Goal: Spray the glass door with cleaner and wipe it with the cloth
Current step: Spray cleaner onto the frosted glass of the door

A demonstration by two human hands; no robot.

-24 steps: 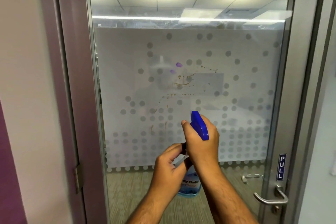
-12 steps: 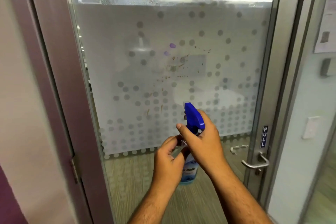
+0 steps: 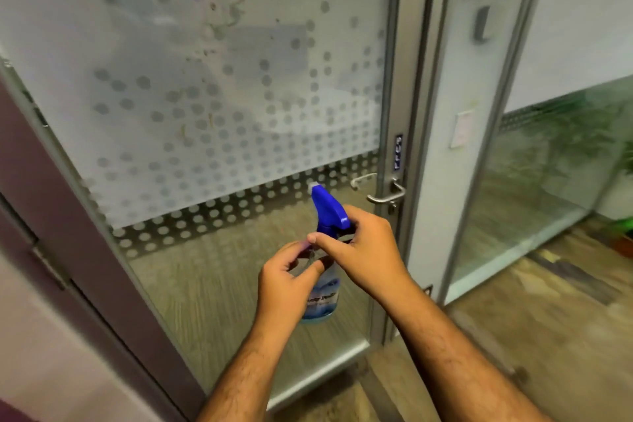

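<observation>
The glass door (image 3: 212, 86) fills the upper left, frosted with a dot pattern and marked by brown splatter and purple smears (image 3: 219, 10) near its top. In front of its lower clear part I hold a spray bottle (image 3: 325, 298) with a blue trigger head (image 3: 327, 207) and a clear body with blue liquid. My left hand (image 3: 287, 284) wraps the bottle's body. My right hand (image 3: 359, 250) grips the neck just under the blue head. No cloth is in view.
A metal lever handle (image 3: 387, 195) and a small blue pull sign (image 3: 398, 152) sit on the door's right frame. A hinge (image 3: 51, 267) is on the left frame. Right of the door stand a glass wall panel (image 3: 555, 164) and wood-look floor (image 3: 548, 336).
The view has swung down and to the right, so the stains sit near the top. Both hands and the bottle have dropped lower against the door; my grip on the bottle is the same.
</observation>
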